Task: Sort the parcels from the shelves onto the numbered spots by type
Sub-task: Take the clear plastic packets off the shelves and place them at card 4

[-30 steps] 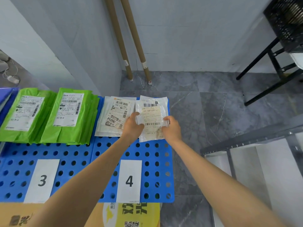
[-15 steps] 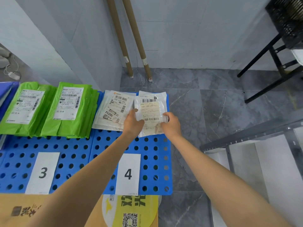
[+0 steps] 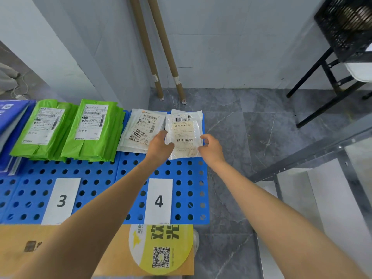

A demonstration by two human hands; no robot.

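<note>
While both hands flank it, a clear-wrapped parcel (image 3: pixel 184 134) lies on the blue perforated board (image 3: pixel 181 190) above spot 4 (image 3: pixel 159 201); left hand (image 3: pixel 160 147) rests on its edge, right hand (image 3: pixel 211 148) loosely spread beside it.

Head camera (the only view) looks steeply down, close over the blue board (image 3: pixel 181 198).

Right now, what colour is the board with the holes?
Blue board, seen best in the head view.
</note>
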